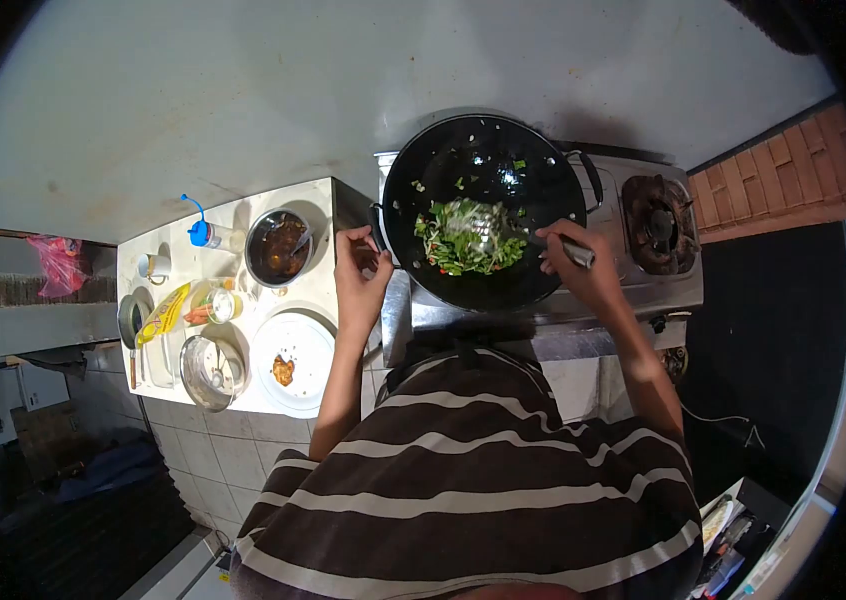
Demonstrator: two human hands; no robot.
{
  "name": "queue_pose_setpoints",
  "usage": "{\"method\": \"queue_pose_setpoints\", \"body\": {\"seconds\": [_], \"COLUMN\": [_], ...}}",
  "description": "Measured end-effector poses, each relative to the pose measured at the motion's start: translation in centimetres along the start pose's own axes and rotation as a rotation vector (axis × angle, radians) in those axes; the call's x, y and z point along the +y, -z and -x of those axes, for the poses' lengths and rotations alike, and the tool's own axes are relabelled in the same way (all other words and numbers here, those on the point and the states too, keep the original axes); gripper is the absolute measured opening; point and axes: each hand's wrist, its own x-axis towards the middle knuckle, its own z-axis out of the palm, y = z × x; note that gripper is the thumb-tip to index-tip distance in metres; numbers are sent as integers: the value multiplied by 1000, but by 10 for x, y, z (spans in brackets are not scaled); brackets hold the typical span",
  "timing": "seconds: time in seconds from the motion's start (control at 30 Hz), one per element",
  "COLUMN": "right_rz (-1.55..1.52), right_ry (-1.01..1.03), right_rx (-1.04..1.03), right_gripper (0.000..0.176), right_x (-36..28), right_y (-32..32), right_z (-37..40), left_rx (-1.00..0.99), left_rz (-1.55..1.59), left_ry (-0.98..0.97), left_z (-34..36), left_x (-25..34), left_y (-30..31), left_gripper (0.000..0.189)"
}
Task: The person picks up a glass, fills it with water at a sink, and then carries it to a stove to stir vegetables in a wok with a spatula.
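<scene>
A large black wok (483, 150) sits on the stove, with chopped green vegetables (463, 245) and small pale and red bits heaped low in its bowl. My right hand (588, 268) is closed round the handle of a metal spatula (579, 254). The spatula's shiny head rests among the greens, partly hidden and smeared by motion. On the other side, my left hand (360, 268) pinches the wok's left handle (377, 230). Scattered green and white pieces cling to the wok's wall.
A second burner (661, 228) is right of the wok. On the left counter (318, 210) stand a pot of dark sauce (278, 245), a white plate (308, 345) with a brown food piece, a metal bowl (211, 372), a blue-topped bottle (205, 233) and a yellow packet (165, 316).
</scene>
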Motion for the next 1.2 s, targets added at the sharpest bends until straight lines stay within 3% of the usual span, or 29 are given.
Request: {"method": "queue_pose_setpoints", "body": {"seconds": [0.03, 0.1, 0.33, 0.4, 0.57, 0.7, 0.73, 0.8, 0.83, 0.9, 1.0, 1.03, 1.13, 1.2], "right_rz": [-2, 335, 83, 342, 625, 863, 864, 343, 344, -155, -279, -280, 155, 229], "right_ry": [3, 177, -40, 182, 305, 392, 393, -174, -169, -129, -70, -74, 318, 408], "right_rx": [1, 142, 134, 208, 259, 227, 227, -38, -43, -142, -86, -85, 30, 77], "right_gripper": [13, 13, 13, 13, 14, 16, 16, 17, 17, 18, 18, 18, 12, 11], "right_x": [0, -9, -9, -26, -82, -62, -54, -35, -12, 32, 29, 18, -27, -56], "right_y": [1, 5, 3, 10, 40, 47, 45, 40, 34, 23, -2, -8, -6, -5], "right_z": [-1, -6, -29, -35, -46, -62, -68, -78, -80, -81, -55, -47, -26, -16], "left_rx": [-6, -11, -13, -21, -10, 0, 2, -10, -4, 4, 36, 32, 4, -9], "left_rz": [-7, -17, 21, 7, -8, 11, 12, -2, -2, -40, -29, -28, -5, 1], "left_ry": [-4, -10, -25, -16, -33, -29, -29, -12, -12, -29, -58, -61, -29, -24], "left_z": [0, 0, 1, 0, 1, 1, 0, 1, 1, -1, -3, -3, -2, -2], "left_x": [1, 2, 1, 2, 4, 1, 2, 6, 5, 2, -2, -2, 2, 1], "left_y": [0, 1, -1, 1, 1, -1, -1, -1, -1, -1, -2, -2, -1, -1], "left_gripper": [37, 36, 37, 37, 37, 36, 36, 35, 35, 35, 38, 38, 37, 37]}}
